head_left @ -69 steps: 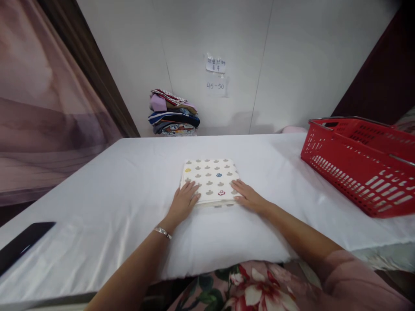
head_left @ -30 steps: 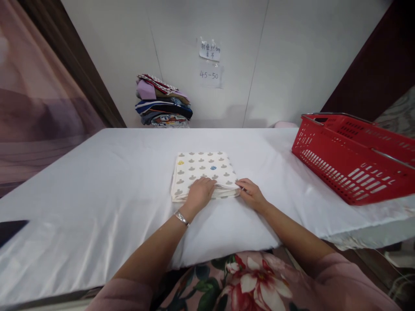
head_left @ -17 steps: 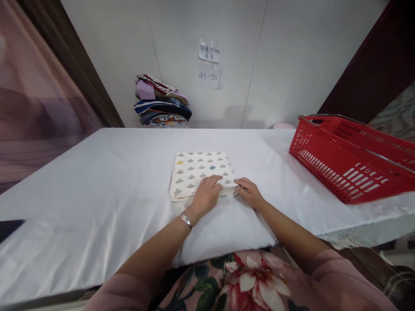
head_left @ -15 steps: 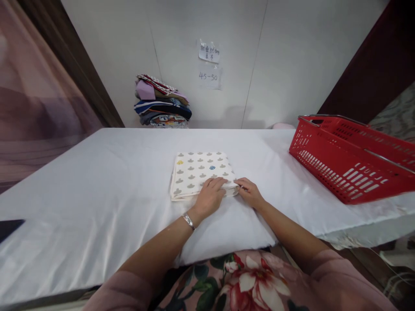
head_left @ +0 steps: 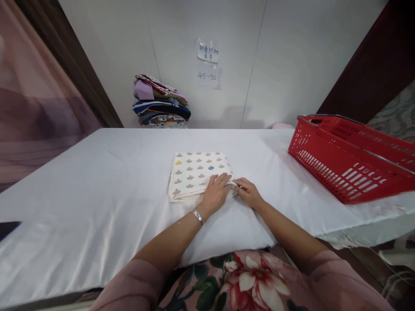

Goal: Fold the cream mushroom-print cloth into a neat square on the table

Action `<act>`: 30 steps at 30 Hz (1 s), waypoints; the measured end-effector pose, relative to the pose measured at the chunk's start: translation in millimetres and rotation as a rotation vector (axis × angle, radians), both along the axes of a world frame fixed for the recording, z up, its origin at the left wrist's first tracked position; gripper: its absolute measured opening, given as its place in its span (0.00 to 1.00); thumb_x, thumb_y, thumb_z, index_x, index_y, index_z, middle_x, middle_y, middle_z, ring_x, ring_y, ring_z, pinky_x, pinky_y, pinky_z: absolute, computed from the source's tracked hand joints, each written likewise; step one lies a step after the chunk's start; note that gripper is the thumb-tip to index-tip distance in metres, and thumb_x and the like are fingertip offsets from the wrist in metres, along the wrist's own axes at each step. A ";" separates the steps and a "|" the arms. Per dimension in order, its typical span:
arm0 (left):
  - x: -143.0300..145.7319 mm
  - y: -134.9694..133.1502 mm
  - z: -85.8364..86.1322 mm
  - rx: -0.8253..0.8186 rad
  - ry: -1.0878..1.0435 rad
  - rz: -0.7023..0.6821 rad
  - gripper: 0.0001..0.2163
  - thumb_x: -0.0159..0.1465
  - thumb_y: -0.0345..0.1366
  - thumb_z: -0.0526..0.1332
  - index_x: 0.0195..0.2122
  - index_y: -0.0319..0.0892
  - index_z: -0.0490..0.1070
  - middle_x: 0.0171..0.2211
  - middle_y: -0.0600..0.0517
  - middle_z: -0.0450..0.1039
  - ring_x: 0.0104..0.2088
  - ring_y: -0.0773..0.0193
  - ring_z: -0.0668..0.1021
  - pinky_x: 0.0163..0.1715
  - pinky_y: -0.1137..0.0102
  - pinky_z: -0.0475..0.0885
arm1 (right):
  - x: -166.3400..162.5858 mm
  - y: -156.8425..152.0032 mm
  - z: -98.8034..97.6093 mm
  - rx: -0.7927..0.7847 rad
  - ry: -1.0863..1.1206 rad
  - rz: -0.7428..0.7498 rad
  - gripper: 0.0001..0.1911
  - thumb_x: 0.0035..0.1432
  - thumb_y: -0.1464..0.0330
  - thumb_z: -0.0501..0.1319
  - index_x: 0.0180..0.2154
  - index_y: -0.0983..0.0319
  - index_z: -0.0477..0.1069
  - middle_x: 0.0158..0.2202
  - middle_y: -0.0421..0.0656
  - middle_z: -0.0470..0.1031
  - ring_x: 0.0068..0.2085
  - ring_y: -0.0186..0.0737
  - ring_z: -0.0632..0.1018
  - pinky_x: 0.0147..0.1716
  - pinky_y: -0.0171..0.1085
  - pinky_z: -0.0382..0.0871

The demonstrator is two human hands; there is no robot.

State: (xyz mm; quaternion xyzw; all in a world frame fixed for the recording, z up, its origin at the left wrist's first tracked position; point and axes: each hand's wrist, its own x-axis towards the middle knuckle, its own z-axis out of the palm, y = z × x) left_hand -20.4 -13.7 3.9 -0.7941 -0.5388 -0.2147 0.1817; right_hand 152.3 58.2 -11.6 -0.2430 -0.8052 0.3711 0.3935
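Note:
A white cloth [head_left: 194, 172] with grey cloud-like prints, one yellow and one blue motif, lies folded into a flat square on the white-covered table. My left hand [head_left: 216, 190] rests on its near right part, palm down with the fingers stretched out over the top layer. At the near right corner, the fingers of my right hand [head_left: 249, 192] pinch the edge of the folded cloth. Just there the layers bulge a little. A silver bracelet [head_left: 197, 216] circles my left wrist.
A red plastic basket [head_left: 343, 164] with metal handles stands on the right of the table [head_left: 97, 190]. Against the back wall is a stack of folded fabrics [head_left: 162, 101]. Two paper notes [head_left: 208, 77] hang above. A dark flat object [head_left: 8, 229] lies at the left edge.
My left hand has slid slightly right along the cloth, closer to my right hand. The right hand keeps its grip at the corner, where the edge now looks more rounded.

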 end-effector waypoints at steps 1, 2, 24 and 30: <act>0.1 0.6 -1.0 0.005 0.007 0.003 0.11 0.65 0.27 0.51 0.41 0.43 0.72 0.57 0.49 0.65 0.59 0.57 0.63 0.57 0.56 0.58 | 0.2 0.1 0.1 -0.006 0.001 0.006 0.13 0.59 0.63 0.56 0.44 0.58 0.73 0.40 0.44 0.70 0.37 0.37 0.73 0.31 0.35 0.69; 0.1 1.1 -1.8 0.010 0.015 0.001 0.11 0.65 0.28 0.51 0.41 0.44 0.72 0.57 0.49 0.64 0.59 0.57 0.63 0.57 0.56 0.58 | 0.3 0.4 0.0 -0.010 -0.001 0.011 0.13 0.59 0.64 0.56 0.45 0.58 0.73 0.40 0.44 0.70 0.37 0.37 0.72 0.32 0.35 0.69; 9.8 16.9 13.1 0.055 0.301 -0.170 0.11 0.65 0.29 0.50 0.40 0.38 0.73 0.56 0.44 0.63 0.60 0.53 0.61 0.57 0.53 0.56 | 2.6 3.5 -2.0 -0.201 0.035 0.028 0.20 0.51 0.71 0.54 0.47 0.58 0.71 0.43 0.42 0.74 0.42 0.41 0.73 0.44 0.41 0.68; 15.3 13.7 13.5 0.060 0.299 -0.165 0.11 0.65 0.29 0.51 0.38 0.38 0.73 0.52 0.44 0.68 0.60 0.54 0.61 0.57 0.54 0.56 | 1.7 12.3 9.3 -0.267 0.034 -0.003 0.14 0.52 0.68 0.55 0.39 0.59 0.74 0.40 0.42 0.75 0.41 0.42 0.74 0.40 0.40 0.70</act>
